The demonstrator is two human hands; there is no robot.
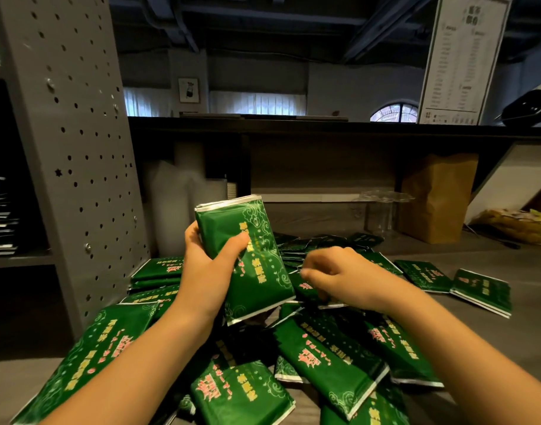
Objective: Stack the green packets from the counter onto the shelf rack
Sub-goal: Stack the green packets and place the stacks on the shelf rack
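Currently left hand (204, 271) grips upright stack (258, 280), thumb across front; rack (79, 148) at 9 o'clock. Right hand (339, 277) curls onto pile (324, 357), blurred, pinch unclear.

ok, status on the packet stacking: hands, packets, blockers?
Left hand grips green packets, upright. Right hand curled over the pile on the counter, blurred, grip unclear. Shelf rack at left; nothing visible blocking it.

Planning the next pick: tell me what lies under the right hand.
Green packets heaped on the counter. The right hand covers the one beneath, and blur hides whether its fingers grip it.
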